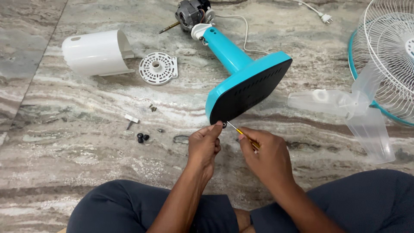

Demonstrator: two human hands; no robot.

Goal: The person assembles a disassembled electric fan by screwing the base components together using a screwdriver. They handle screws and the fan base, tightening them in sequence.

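Marble floor (86, 108): right hand (269, 157) screwdriver (241, 133) at teal fan base (248, 86).

This looks like a room in a home, with work done on the bare floor. The polished grey-and-brown veined marble floor (86, 172) carries a dismantled household fan: a teal plastic stand (241, 77), a white wire guard (388, 51) and a white plastic motor cover (95, 52).
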